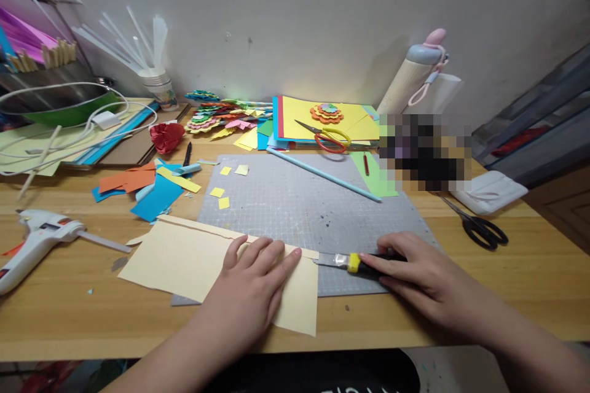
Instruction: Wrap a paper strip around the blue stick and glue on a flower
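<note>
A cream sheet of paper [184, 264] lies across the front edge of a grey cutting mat [295, 196], with a narrow strip along its far side folded or partly cut. My left hand [258, 282] rests flat on the sheet, fingers spread, the fingertips near that strip. My right hand [419, 276] grips the black and yellow handle of a utility knife [354, 263]. The blade points left and meets the right end of the strip. Whether the blade is between the layers or on top, I cannot tell.
Small yellow squares [224, 202] and a blue paper tube [322, 175] lie on the mat. Left are paper scraps [159, 193] and a glue gun [41, 239]. Red-yellow scissors [327, 136] rest on stacked coloured paper [295, 110]. Black scissors [482, 230] lie right, near a leaning bottle [408, 77].
</note>
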Motion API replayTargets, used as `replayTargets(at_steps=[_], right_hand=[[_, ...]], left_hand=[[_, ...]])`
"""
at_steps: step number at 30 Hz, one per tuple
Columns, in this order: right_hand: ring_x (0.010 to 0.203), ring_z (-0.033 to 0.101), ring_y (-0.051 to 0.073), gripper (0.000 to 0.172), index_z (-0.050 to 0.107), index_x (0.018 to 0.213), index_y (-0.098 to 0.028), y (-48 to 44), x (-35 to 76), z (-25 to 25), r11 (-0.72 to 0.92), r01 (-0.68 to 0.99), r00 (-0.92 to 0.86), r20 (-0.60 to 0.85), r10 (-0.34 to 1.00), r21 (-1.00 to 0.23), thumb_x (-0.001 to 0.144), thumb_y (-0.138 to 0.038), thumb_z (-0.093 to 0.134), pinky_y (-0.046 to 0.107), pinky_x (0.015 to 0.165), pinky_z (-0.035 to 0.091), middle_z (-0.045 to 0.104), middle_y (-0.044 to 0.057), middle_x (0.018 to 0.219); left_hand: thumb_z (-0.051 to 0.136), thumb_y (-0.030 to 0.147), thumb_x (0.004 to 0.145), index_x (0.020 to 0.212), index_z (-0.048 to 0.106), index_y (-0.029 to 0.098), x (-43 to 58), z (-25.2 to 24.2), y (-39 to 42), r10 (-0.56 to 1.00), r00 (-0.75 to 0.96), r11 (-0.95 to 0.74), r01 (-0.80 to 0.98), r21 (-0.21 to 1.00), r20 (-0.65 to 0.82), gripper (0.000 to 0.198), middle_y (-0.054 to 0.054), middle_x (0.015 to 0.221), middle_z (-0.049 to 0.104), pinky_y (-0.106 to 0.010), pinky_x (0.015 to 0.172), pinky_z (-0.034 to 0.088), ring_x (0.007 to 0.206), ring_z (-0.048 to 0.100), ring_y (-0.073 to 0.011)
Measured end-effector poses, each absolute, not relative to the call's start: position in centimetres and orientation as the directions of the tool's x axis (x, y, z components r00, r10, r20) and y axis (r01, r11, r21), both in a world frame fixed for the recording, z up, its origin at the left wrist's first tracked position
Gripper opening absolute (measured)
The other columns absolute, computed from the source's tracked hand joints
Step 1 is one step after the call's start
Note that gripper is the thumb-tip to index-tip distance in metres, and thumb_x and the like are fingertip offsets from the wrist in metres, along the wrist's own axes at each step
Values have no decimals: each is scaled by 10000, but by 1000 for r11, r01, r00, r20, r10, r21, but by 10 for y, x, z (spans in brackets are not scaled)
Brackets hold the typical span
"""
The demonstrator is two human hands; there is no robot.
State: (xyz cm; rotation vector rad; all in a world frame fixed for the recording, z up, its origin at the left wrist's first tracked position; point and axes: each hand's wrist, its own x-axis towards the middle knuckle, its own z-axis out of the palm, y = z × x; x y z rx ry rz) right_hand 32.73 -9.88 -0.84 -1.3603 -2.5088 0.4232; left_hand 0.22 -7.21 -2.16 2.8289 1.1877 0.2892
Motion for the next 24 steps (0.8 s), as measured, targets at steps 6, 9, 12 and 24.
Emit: replayTargets(at_steps=[6, 9, 12, 24], right_hand=[[965, 584, 244, 391, 626, 1252, -367, -86, 327, 0, 514, 766, -545, 35, 838, -386, 917, -215, 491, 427, 821, 500, 606, 93, 1040], [948, 582, 239, 383, 618, 1264, -360, -81, 327, 2, 527, 754, -562, 29, 826, -393, 929, -228, 486, 414, 800, 499, 596, 96, 1019], [953, 573, 235, 400, 587, 1296, -364, -77, 329, 2, 533, 750, -579, 1, 815, -391, 941, -221, 473, 413, 802, 495, 576, 98, 1033], [919, 552, 226, 448, 523, 1344, -406, -64, 319, 1, 597, 702, -651, -12, 759, -388, 944, -208, 475, 392, 772, 480, 557, 86, 1018]], left_hand=[[398, 280, 964, 1385, 439, 333, 3, -21, -71, 714, 687, -700, 695, 165, 135, 427, -1, 1216, 628, -447, 1080, 116, 1170, 490, -234], [415, 310, 961, 1382, 445, 334, 2, -21, -72, 717, 683, -697, 697, 169, 141, 423, 4, 1223, 629, -443, 1092, 76, 1173, 491, -232], [417, 284, 955, 1381, 450, 331, 2, -21, -72, 715, 686, -699, 697, 158, 137, 430, 9, 1221, 633, -440, 1096, 54, 1166, 499, -231], [431, 225, 935, 1397, 425, 292, 3, -18, -72, 711, 688, -704, 695, 146, 147, 466, 16, 1225, 635, -422, 1124, 49, 1168, 516, -206]])
